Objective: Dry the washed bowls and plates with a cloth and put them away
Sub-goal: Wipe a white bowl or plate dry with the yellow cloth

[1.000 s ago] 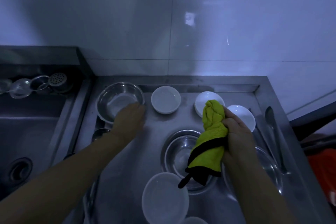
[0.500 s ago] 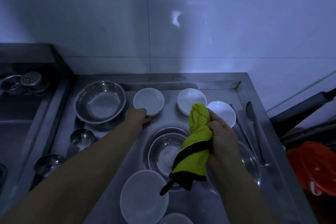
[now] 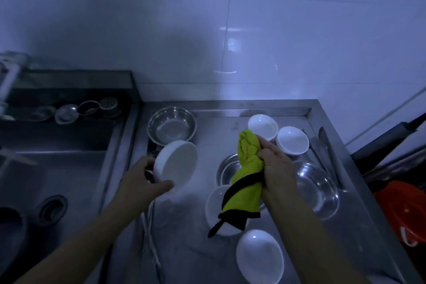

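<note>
Nearest the camera, a white bowl (image 3: 259, 259) is sitting on the steel drainboard (image 3: 189, 249), below and slightly right of the cloth's hanging end. Just above it, a second white dish (image 3: 213, 210) is lying partly hidden behind the cloth's lower edge.

The right hand (image 3: 274, 168) is gripping a yellow-green cloth (image 3: 246, 182) with a black border; the fingers are curled tightly around its bunched middle, the top of the cloth is poking up above the fist and the rest is hanging below it. Behind the cloth, a steel bowl (image 3: 227, 168) is sitting on the drainboard; to the right of the right hand, a larger steel bowl (image 3: 319, 189) is resting beside the wrist.

The left hand (image 3: 140, 182) is holding a small white bowl (image 3: 176, 161) lifted off the drainboard and tilted on edge, with the thumb running under its lower rim and the fingers behind it. This bowl is well left of the cloth, not touching it.

Beyond the held bowl, a steel basin (image 3: 171, 125) is standing at the back left. Beyond the right hand, two white bowls (image 3: 262, 125) (image 3: 292, 139) are sitting side by side. Metal tongs (image 3: 327, 150) are lying along the right edge. Left of the left hand, a sink (image 3: 57, 168) is lying in dim light.
</note>
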Demonstrator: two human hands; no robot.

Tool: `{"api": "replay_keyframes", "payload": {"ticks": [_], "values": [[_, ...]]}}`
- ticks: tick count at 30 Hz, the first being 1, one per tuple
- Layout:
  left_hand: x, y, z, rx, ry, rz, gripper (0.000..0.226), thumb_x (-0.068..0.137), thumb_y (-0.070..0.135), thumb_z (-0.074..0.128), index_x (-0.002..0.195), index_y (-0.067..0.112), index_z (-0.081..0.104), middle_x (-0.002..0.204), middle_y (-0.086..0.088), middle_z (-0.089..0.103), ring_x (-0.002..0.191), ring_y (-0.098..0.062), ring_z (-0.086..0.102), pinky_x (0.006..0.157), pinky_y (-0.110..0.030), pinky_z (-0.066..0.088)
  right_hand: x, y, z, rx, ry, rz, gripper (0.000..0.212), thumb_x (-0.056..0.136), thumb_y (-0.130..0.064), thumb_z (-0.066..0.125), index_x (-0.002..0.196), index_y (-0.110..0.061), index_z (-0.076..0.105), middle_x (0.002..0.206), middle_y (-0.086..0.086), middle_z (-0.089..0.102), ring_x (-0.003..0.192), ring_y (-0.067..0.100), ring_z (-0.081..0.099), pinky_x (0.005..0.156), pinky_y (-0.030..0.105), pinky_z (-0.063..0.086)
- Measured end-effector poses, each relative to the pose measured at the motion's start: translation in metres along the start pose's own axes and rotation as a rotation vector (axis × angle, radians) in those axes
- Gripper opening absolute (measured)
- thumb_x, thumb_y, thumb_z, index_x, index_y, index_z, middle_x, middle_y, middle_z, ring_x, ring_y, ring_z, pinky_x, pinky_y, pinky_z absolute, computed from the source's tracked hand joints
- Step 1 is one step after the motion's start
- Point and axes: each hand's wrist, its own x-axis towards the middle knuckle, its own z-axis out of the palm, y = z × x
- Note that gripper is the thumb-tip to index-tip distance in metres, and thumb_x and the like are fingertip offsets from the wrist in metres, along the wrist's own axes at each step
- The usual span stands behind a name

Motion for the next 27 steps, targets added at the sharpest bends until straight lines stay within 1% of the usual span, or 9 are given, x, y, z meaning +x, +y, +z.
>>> {"api": "replay_keyframes", "payload": {"ticks": [4, 9, 11, 13, 16, 19, 22, 25, 27], "values": [[-0.048, -0.013, -0.047, 0.34, 0.048, 0.277, 0.052, 0.052, 0.04, 0.085, 0.087, 0.035, 0.047, 0.082, 0.015, 0.053, 0.067, 0.0, 0.054, 0.051, -0.017, 0.039, -0.048, 0.025, 0.017, -0.18, -0.009, -0.066, 0.044, 0.087, 0.014, 0.037, 0.1, -0.011, 0.07, 0.092, 0.009, 0.074, 0.08, 0.024, 0.069, 0.068, 0.032, 0.058], [-0.087, -0.024, -0.093, 0.4, 0.104, 0.477, 0.052, 0.055, 0.045, 0.083, 0.09, 0.033, 0.046, 0.082, 0.016, 0.05, 0.067, 0.001, 0.053, 0.052, -0.013, 0.038, -0.115, 0.058, 0.041, -0.471, -0.083, -0.246, 0.045, 0.083, 0.008, 0.046, 0.091, -0.031, 0.067, 0.078, -0.003, 0.069, 0.059, 0.013, 0.061, 0.051, 0.028, 0.053], [-0.097, -0.024, -0.107, 0.403, 0.159, 0.541, 0.052, 0.053, 0.045, 0.083, 0.089, 0.03, 0.049, 0.081, 0.014, 0.051, 0.067, 0.0, 0.052, 0.052, -0.014, 0.036, -0.141, 0.072, 0.049, -0.628, -0.139, -0.352, 0.038, 0.079, 0.0, 0.052, 0.09, -0.034, 0.062, 0.083, 0.001, 0.066, 0.064, 0.018, 0.061, 0.057, 0.036, 0.055], [-0.107, -0.023, -0.119, 0.396, 0.195, 0.579, 0.052, 0.053, 0.042, 0.085, 0.09, 0.028, 0.052, 0.085, 0.011, 0.054, 0.07, -0.003, 0.051, 0.055, -0.017, 0.039, -0.167, 0.084, 0.059, -0.748, -0.209, -0.539, 0.029, 0.079, -0.008, 0.055, 0.093, -0.034, 0.059, 0.092, -0.005, 0.064, 0.08, 0.02, 0.061, 0.071, 0.04, 0.054], [-0.118, -0.02, -0.134, 0.327, 0.218, 0.579, 0.052, 0.056, 0.041, 0.084, 0.096, 0.03, 0.053, 0.092, 0.011, 0.055, 0.079, -0.005, 0.055, 0.063, -0.026, 0.048, -0.19, 0.094, 0.072, -0.853, -0.332, -0.923, 0.024, 0.081, 0.0, 0.057, 0.1, -0.014, 0.06, 0.11, -0.001, 0.058, 0.102, 0.014, 0.055, 0.089, 0.028, 0.046], [-0.126, -0.013, -0.144, 0.132, 0.222, 0.569, 0.04, 0.064, 0.03, 0.081, 0.091, 0.035, 0.052, 0.091, 0.016, 0.058, 0.079, 0.001, 0.059, 0.058, -0.015, 0.047, -0.197, 0.093, 0.085, -0.935, -0.369, -1.26, 0.025, 0.083, 0.003, 0.054, 0.106, -0.006, 0.058, 0.115, 0.008, 0.052, 0.107, 0.017, 0.051, 0.097, 0.024, 0.042], [-0.134, -0.004, -0.15, -0.087, 0.194, 0.588, 0.032, 0.076, 0.017, 0.075, 0.088, 0.036, 0.052, 0.084, 0.007, 0.063, 0.073, 0.003, 0.061, 0.056, -0.01, 0.047, -0.199, 0.087, 0.104, -1.051, -0.456, -1.548, 0.024, 0.089, -0.006, 0.053, 0.113, -0.009, 0.054, 0.12, 0.006, 0.047, 0.109, 0.022, 0.051, 0.097, 0.033, 0.045], [-0.144, 0.008, -0.152, -0.167, 0.187, 0.596, 0.018, 0.083, 0.027, 0.067, 0.087, 0.035, 0.052, 0.079, 0.005, 0.062, 0.07, 0.001, 0.06, 0.053, -0.015, 0.047, -0.198, 0.081, 0.116, -1.357, -0.505, -1.656, 0.032, 0.091, -0.017, 0.056, 0.121, -0.008, 0.06, 0.129, 0.011, 0.054, 0.118, 0.028, 0.052, 0.097, 0.041, 0.046], [-0.147, 0.014, -0.152, -0.211, 0.217, 0.568, 0.014, 0.075, 0.041, 0.057, 0.085, 0.032, 0.053, 0.077, 0.006, 0.061, 0.066, -0.004, 0.058, 0.054, -0.02, 0.043, -0.201, 0.08, 0.116, -1.534, -0.479, -1.659, 0.043, 0.091, -0.031, 0.055, 0.126, -0.006, 0.06, 0.137, 0.012, 0.053, 0.134, 0.027, 0.043, 0.11, 0.045, 0.035]]}}
